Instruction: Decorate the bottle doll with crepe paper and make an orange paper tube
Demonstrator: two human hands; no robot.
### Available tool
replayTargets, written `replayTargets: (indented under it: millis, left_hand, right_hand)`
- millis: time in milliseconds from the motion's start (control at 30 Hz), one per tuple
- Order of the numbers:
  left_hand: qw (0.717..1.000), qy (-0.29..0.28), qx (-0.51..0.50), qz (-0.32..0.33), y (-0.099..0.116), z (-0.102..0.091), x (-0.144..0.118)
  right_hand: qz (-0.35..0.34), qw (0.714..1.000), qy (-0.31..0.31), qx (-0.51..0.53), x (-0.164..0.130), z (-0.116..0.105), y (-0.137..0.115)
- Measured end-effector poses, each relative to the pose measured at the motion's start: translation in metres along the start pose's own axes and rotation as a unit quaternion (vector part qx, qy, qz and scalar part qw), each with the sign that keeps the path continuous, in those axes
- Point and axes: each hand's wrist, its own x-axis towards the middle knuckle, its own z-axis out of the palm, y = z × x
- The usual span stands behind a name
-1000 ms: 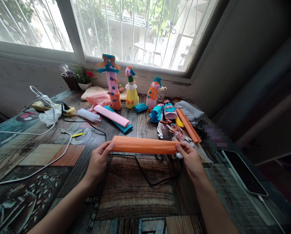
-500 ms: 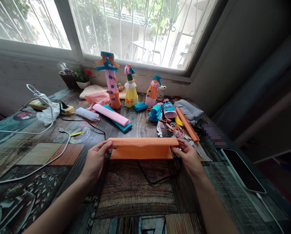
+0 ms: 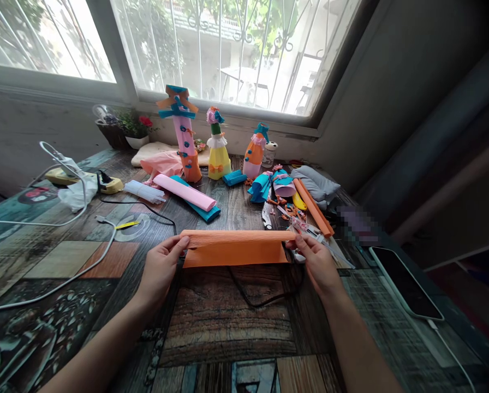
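A roll of orange crepe paper lies crosswise just above the patterned tabletop, partly unrolled with a flap hanging toward me. My left hand pinches its left end. My right hand pinches its right end. A black cable loops on the table beneath the paper.
Behind the paper lie pink and teal paper rolls, a second orange roll, scissors and scraps. Three paper-dressed bottle figures stand by the window. A glue gun and white cable sit left, a phone right.
The orange roll has been unrolled a little, so a flat flap now hangs below it. Both hands stayed at its ends.
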Motion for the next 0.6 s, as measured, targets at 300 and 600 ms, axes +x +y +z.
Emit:
replayTargets:
  millis: [300, 600]
  left_hand:
    - [0.998, -0.051, 0.022, 0.020, 0.005, 0.003, -0.003]
    - [0.993, -0.063, 0.091, 0.044, -0.004, 0.002, 0.002]
  right_hand:
    - [-0.012, 0.987, -0.004, -0.161, 0.005, -0.010, 0.003]
    - [0.051, 0.900, 0.076, -0.425, 0.022, -0.058, 0.013]
